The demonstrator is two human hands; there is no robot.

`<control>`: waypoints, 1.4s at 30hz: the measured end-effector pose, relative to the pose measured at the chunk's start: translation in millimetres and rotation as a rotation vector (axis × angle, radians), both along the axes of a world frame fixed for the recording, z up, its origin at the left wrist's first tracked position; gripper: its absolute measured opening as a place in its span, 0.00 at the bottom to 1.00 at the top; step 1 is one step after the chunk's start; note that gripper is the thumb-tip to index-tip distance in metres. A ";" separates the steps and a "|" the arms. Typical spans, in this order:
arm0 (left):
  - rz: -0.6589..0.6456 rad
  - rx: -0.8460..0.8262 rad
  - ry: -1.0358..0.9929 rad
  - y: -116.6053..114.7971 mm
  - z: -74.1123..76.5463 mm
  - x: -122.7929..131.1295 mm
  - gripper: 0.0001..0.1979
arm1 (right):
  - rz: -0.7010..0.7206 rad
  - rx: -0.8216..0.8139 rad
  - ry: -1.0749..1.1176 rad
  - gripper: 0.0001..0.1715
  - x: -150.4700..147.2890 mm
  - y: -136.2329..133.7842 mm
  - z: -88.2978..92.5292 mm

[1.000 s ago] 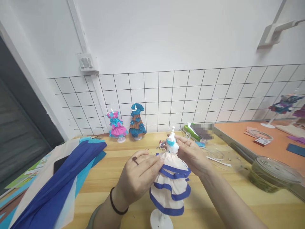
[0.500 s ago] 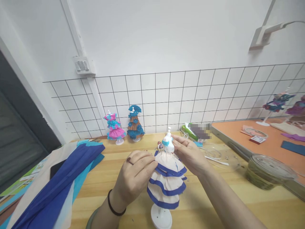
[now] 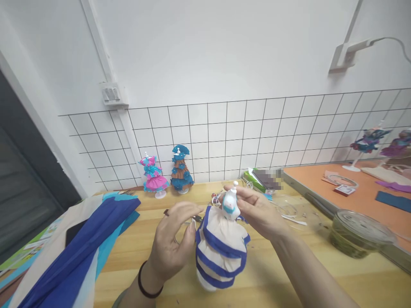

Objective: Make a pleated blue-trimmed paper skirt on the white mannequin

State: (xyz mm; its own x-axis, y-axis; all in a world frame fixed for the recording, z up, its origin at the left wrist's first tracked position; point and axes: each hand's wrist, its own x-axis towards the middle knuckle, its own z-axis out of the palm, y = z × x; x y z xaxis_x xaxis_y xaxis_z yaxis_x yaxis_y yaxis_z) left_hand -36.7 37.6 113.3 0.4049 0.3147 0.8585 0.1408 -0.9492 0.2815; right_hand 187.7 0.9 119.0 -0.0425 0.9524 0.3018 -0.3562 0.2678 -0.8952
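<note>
A miniature dress form [image 3: 230, 205] with a white and light-blue bodice stands in front of me, tilted. Its tiered paper skirt [image 3: 221, 252] is cream with dark blue edging. My right hand [image 3: 257, 209] grips the form at its upper body, thumb on the near side and fingers behind. Just left of the skirt, my left hand [image 3: 175, 239] is open, its fingers curved and spread from the thumb. The thumb tip comes close to the skirt; I cannot tell whether they touch. Most of the stand's white base [image 3: 205, 282] is hidden under the skirt.
Blue, cream and turquoise paper sheets [image 3: 80, 248] lie at left. Two dressed forms, one pink [image 3: 154, 177] and one teal-brown [image 3: 181, 171], stand by the wall. A round clear tub [image 3: 361, 233] is at right, beside an orange surface [image 3: 308, 177] with more forms.
The dress form has turned and now leans, its skirt tipped toward me and its base mostly covered. My left hand has come off the skirt and opened. My right hand keeps its hold.
</note>
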 end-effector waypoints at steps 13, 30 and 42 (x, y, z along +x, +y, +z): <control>-0.133 -0.380 0.215 3.0 3.8 2.1 0.13 | 0.273 0.140 -0.115 0.19 2.0 -9.9 1.2; -0.149 -0.212 0.148 8.3 -2.3 7.6 0.10 | 0.257 0.071 -0.009 0.19 -0.8 -9.1 1.5; 0.004 -0.603 0.252 11.9 8.8 -18.6 0.20 | -0.239 0.060 -0.291 0.20 -51.5 -8.6 -7.8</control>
